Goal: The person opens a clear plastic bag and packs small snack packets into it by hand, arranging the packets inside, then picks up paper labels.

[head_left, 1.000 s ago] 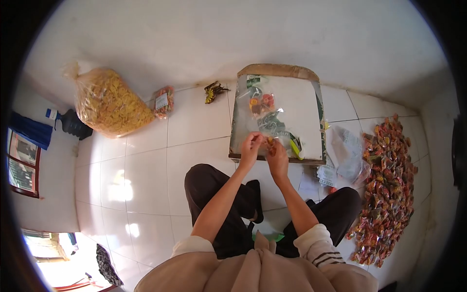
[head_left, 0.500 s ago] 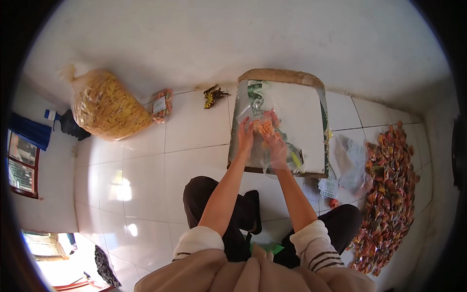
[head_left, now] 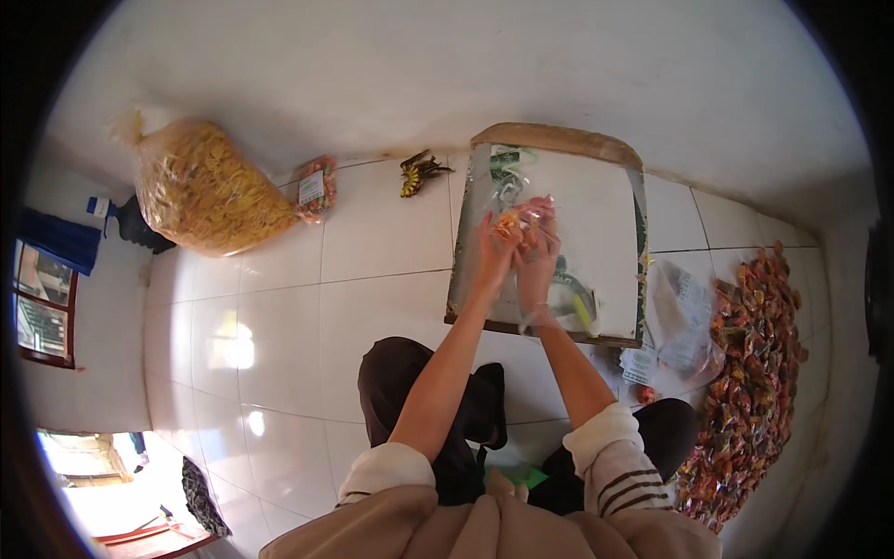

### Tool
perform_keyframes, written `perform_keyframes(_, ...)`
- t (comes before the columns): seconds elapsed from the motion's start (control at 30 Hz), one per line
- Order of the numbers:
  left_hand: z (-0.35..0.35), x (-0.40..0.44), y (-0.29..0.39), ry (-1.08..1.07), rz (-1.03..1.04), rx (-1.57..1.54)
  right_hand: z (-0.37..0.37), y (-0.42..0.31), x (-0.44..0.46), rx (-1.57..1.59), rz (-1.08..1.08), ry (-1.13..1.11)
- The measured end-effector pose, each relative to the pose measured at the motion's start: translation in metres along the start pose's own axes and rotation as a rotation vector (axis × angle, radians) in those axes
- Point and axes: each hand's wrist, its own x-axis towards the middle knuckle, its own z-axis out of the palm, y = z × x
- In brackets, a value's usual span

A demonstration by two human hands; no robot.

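Over the white-topped box point(head_left: 596, 224), my two hands are close together at a clear plastic bag of small orange snack packets point(head_left: 538, 207). My left hand point(head_left: 495, 256) is closed at the bag's left side, its fingertips against an orange packet. Around the lower part of the bag, my right hand point(head_left: 536, 270) has its fingers wrapped. Loose clear plastic hangs by the right wrist. A yellow-green strip, perhaps a cutter point(head_left: 585, 312), lies near the box's front edge, partly under clear plastic.
A long heap of small snack packets point(head_left: 759, 363) covers the floor at right, beside clear bags with printed labels point(head_left: 680, 312). At left stand a big sack of yellow snacks point(head_left: 209, 191) and a filled labelled bag point(head_left: 317, 189). A black-and-yellow bundle point(head_left: 417, 174) lies by the wall.
Both hands have moved closer together, with the bag of packets gathered between them and shifted slightly right and up. The whole view has shifted a little.
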Motion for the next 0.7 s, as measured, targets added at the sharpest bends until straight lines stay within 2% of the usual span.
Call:
perform_keyframes(0.03, 0.002, 0.000, -0.005, 0.005, 0.000, 0.003, 0.005, 0.006, 0.002, -0.040, -0.090, 0.051)
perform_keyframes(0.07, 0.004, 0.000, -0.011, 0.028, 0.116, 0.156, 0.010, 0.011, 0.003, -0.079, -0.180, 0.102)
perform_keyframes(0.1, 0.004, -0.001, -0.014, 0.049, 0.233, 0.309, 0.013, 0.013, 0.005, -0.075, -0.178, 0.100)
perform_keyframes(0.13, 0.002, -0.001, -0.017, 0.051, 0.234, 0.312, 0.017, 0.016, 0.009, 0.336, 0.025, 0.090)
perform_keyframes(0.2, 0.000, -0.001, -0.021, 0.065, 0.274, 0.404, 0.015, 0.019, 0.012, 0.743, 0.231, 0.073)
perform_keyframes(0.27, -0.004, 0.006, -0.032, 0.120, 0.308, 0.425, 0.001, 0.004, 0.011, -0.247, -0.241, -0.042)
perform_keyframes(0.33, -0.007, 0.007, -0.032, 0.176, 0.339, 0.445, -0.005, 0.002, 0.007, -0.269, -0.281, -0.089)
perform_keyframes(0.4, -0.013, 0.004, -0.027, 0.255, 0.177, 0.631, -0.009, 0.004, 0.003, -0.294, -0.323, -0.137)
perform_keyframes(0.43, -0.010, 0.002, -0.025, 0.256, 0.175, 0.628, -0.010, 0.007, 0.000, -0.367, -0.340, -0.118)
perform_keyframes(0.5, -0.007, -0.004, -0.021, 0.331, 0.130, 0.869, -0.009, 0.016, -0.002, -0.438, -0.354, -0.100)
perform_keyframes(0.53, -0.005, -0.007, -0.020, 0.332, 0.127, 0.873, -0.008, 0.023, -0.002, -0.270, -0.210, -0.122)
perform_keyframes(0.57, -0.002, -0.010, -0.019, 0.292, 0.211, 0.776, -0.005, 0.029, -0.003, -0.098, -0.065, -0.142)
perform_keyframes(0.6, 0.000, -0.012, -0.019, 0.253, 0.294, 0.678, -0.002, 0.022, -0.002, -0.092, -0.062, -0.143)
perform_keyframes(0.67, -0.001, -0.015, -0.025, 0.232, 0.358, 0.677, 0.003, -0.001, 0.006, 0.067, 0.173, -0.021)
perform_keyframes(0.7, -0.003, -0.014, -0.027, 0.208, 0.421, 0.670, 0.007, 0.002, 0.009, 0.073, 0.173, -0.021)
